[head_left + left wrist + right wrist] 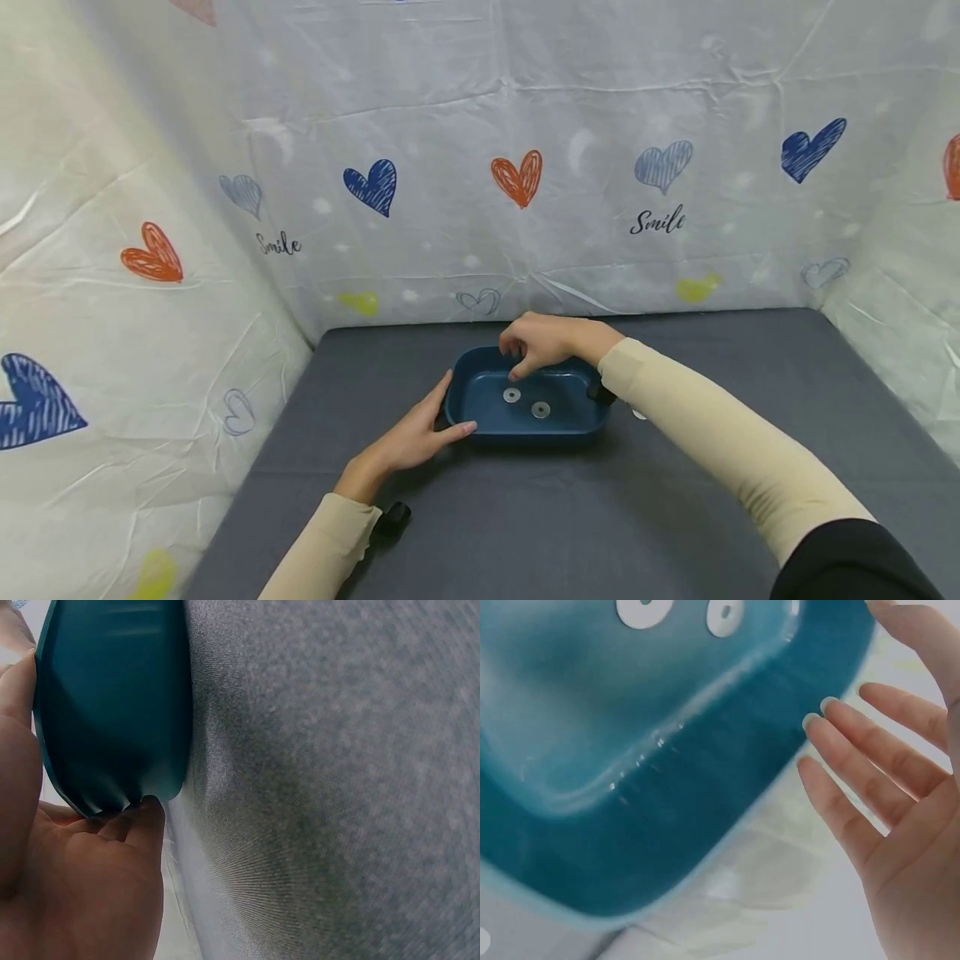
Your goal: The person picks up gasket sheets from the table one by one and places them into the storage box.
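Observation:
A blue rectangular dish with rounded corners stands toward the table's far side. My left hand holds its left end, the thumb by the front rim and the fingers along the side; the left wrist view shows the fingertips against the dish's outer wall. Two flat white discs with centre holes, one disc left of the other disc, lie on the dish's floor. Over the far rim is my right hand, its fingers loosely bent and holding nothing, as the right wrist view shows.
Another white disc lies on the grey tabletop right of the dish, partly hidden by my right sleeve. A white cloth printed with hearts hangs behind the table and at both sides.

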